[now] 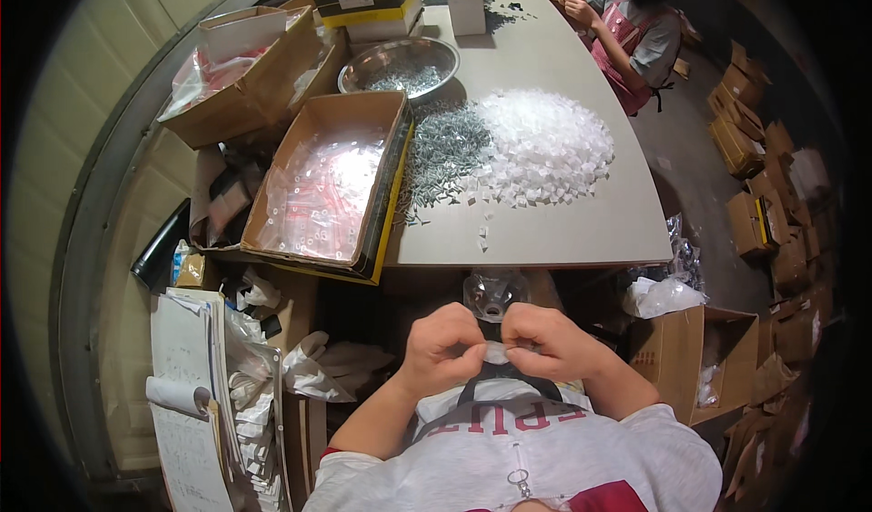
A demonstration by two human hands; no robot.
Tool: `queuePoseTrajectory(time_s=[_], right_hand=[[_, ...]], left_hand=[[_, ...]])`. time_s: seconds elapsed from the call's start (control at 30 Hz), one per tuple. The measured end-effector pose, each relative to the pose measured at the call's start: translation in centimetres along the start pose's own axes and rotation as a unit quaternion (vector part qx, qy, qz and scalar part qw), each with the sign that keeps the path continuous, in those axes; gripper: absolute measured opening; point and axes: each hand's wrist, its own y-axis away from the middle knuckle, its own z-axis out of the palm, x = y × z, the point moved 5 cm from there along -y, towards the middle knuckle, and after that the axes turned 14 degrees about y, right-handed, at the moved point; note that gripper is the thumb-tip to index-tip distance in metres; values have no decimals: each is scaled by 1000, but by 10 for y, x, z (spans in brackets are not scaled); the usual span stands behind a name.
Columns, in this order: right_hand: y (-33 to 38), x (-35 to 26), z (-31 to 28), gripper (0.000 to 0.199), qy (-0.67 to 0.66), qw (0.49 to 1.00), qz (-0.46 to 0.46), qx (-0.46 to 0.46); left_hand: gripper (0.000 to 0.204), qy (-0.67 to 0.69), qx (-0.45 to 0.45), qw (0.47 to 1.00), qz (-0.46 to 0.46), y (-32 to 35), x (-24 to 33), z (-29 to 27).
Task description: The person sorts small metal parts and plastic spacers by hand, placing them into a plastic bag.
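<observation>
Head view: left hand point(443, 348) and right hand point(549, 341) curled, thumbs to fingers, pinching translucent plastic point(496, 353) between them, near side of table point(545, 235); clear bag point(495, 292) just beyond, can't tell if joined. On table: grey screw-like pile point(447, 149), white pile point(545, 144) right, open carton point(392, 185) left

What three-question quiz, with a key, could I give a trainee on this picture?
1. Choice: which lies farther right on the table, the grey pile or the white pile?
2. True or false: the metal bowl stands upright, holding small grey pieces.
3. Open: where are the left hand and right hand?

Key: 1. White pile. 2. True. 3. Close together, between the table's near edge and the person's torso.
</observation>
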Motion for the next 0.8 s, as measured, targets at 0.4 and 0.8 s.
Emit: queuePoseTrajectory(time_s=[0.4,0.8], right_hand=[[206,6,-163,20,169,862,258,401],[154,33,-143,13,191,865,242,396]], left_hand=[[21,-558,-25,819,-133,-129,21,-187],[11,-647,-96,745,-126,-139,25,-239]])
